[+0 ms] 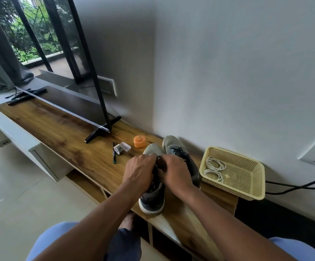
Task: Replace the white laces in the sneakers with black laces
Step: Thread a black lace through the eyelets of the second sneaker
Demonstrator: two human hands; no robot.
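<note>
Item: pair of grey sneakers, standing side by side on the wooden shelf (68, 132). Right sneaker (179, 153) is already showing black laces (178, 150). Left sneaker (152, 196) is being laced: left hand (140, 171) and right hand (175, 171) are meeting over its tongue, fingers curling inward, apparently pinching black lace, though the exact hold is hidden. White laces (214, 167) are lying coiled in the yellow basket (247, 193) just beside. Judged status: removal done, second shoe's lacing nearing completion.
</note>
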